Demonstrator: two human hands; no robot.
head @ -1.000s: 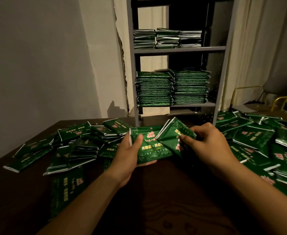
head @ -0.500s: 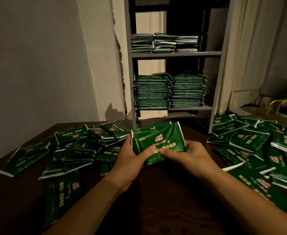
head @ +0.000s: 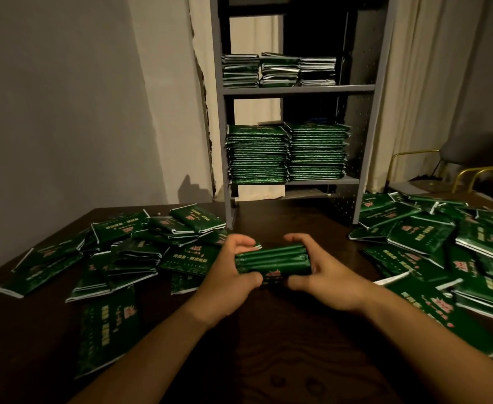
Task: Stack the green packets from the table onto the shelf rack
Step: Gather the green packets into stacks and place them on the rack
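Before the rack [head: 297,89] | bundle [head: 272,261] of packets squared edge-on above the table [head: 268,345], gripped at its ends by left hand [head: 230,275] and right hand [head: 321,275], fingers curled | step: gathering | next: bundle likely to be lifted onto a rack stack.

From my end this looks like a back room used for stock, dim and plain. Straight beyond my grip stands a grey metal shelf rack [head: 296,88] with tidy stacked packets [head: 287,153] on two levels, set on a dark wooden bench [head: 283,345]. Loose green packets [head: 128,252] lie heaped on the bench to the left of my grip and more to its right. Further left is a bare grey wall [head: 64,97]. Behind the rack hang pale curtains [head: 414,97], and far right of my grip I see a chair [head: 466,158] with a brass-coloured frame.
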